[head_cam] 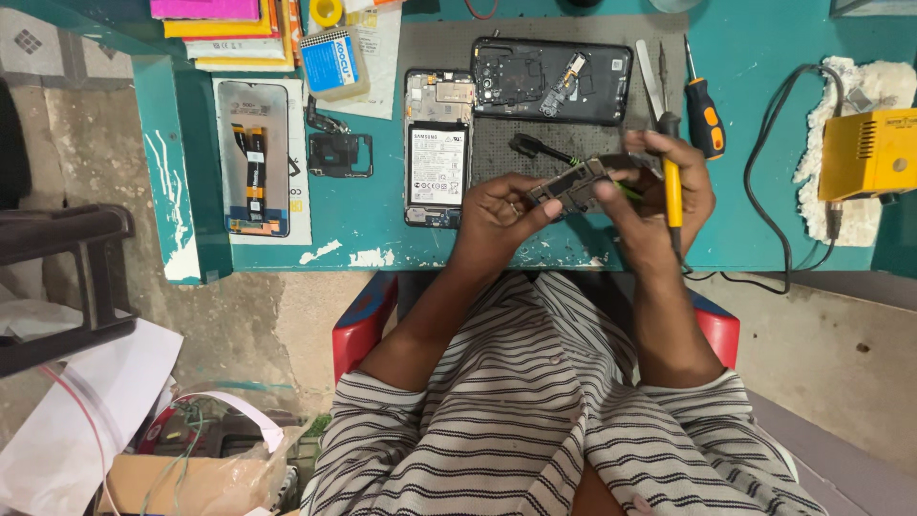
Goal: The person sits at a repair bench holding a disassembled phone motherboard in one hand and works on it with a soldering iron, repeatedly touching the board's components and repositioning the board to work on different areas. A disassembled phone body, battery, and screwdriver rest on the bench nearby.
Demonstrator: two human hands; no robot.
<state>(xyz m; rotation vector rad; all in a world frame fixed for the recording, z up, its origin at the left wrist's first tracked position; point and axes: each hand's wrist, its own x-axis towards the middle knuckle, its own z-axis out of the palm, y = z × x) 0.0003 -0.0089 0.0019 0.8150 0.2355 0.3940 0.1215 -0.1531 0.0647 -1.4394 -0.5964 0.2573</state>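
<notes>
Up and to the left of where my hands pinch, the opened phone [437,148] lies on the teal bench, its battery carrying a tall white label [437,164] with dark print. Further left of my grip sits a replacement screen [254,158], a tall dark panel with black and yellow ribbon cables, resting on a white printed sheet [302,205]. Beyond that, up and left, stands a small box [334,63], blue and white, beside a stack of pink, yellow and white packets [224,29].

Head camera: single view, worn high, facing steeply down, close over lap and teal tabletop [764,143] edge.
</notes>
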